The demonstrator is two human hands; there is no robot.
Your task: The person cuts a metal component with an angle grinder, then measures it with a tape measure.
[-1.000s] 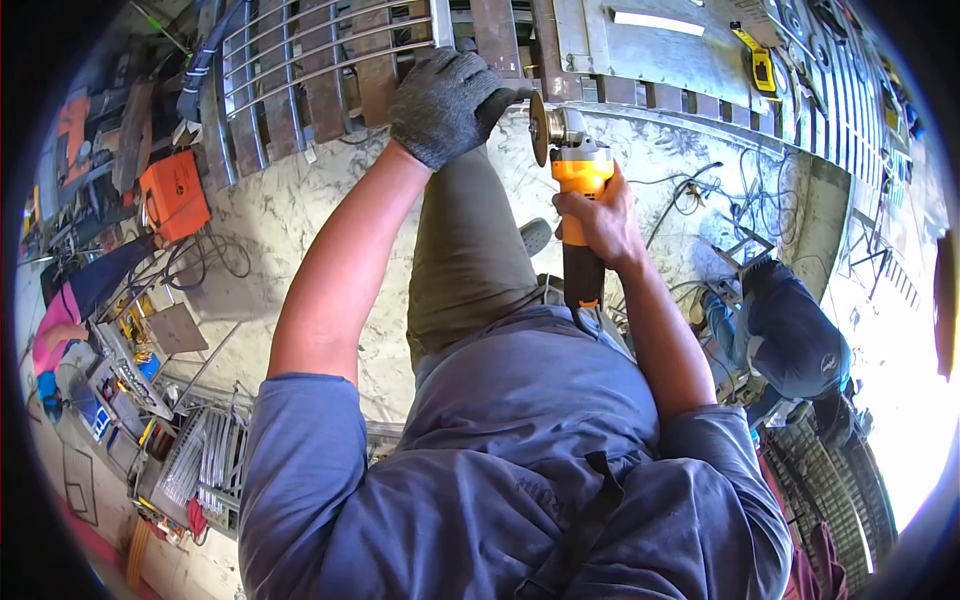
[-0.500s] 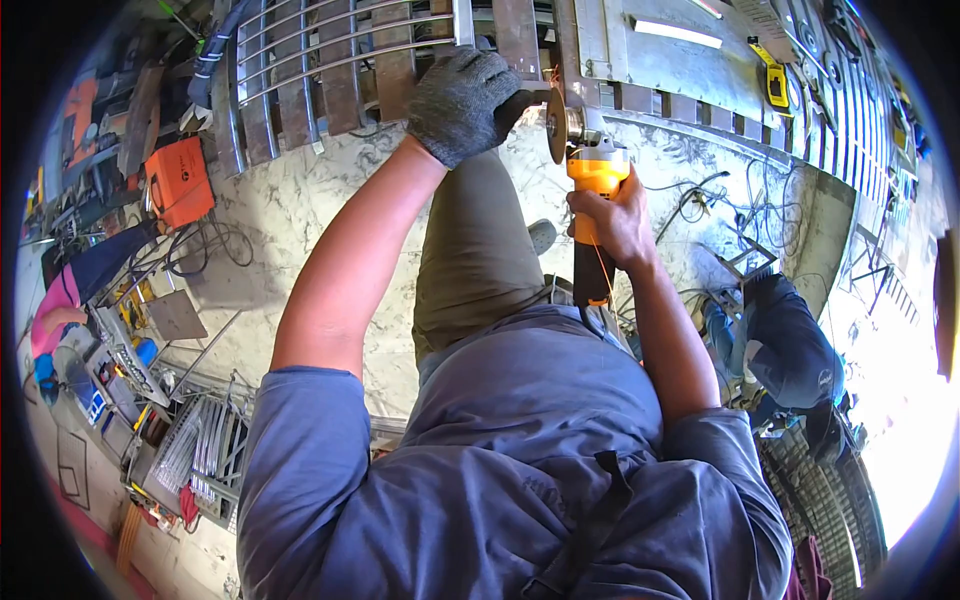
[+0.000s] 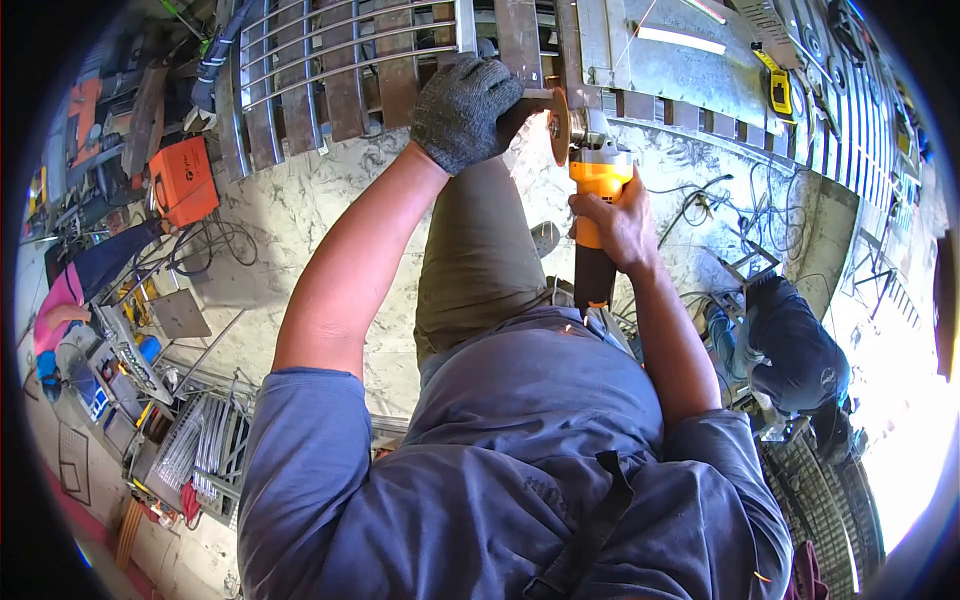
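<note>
My left hand (image 3: 467, 112), in a dark grey knitted glove, is closed round a small dark metal piece (image 3: 525, 108) at the bench's edge. My bare right hand (image 3: 622, 225) grips the yellow and black angle grinder (image 3: 601, 178), which stands upright in view with its disc toward the bench. The brown grinding disc (image 3: 560, 127) meets the end of the metal piece, and there is a bright orange glow with a few sparks. Just beyond the glove lies a grille of thin metal bars (image 3: 350, 45) on the slatted bench (image 3: 345, 98).
A yellow tape measure (image 3: 779, 90) lies on the bench at the right. An orange case (image 3: 184, 181) and cables are on the floor at the left. One person (image 3: 795, 345) bends down at the right, another (image 3: 68, 295) is at the far left.
The glow at the disc has grown, and sparks now show over the shirt. Both hands have stayed nearly in place, with the metal piece a little more in sight.
</note>
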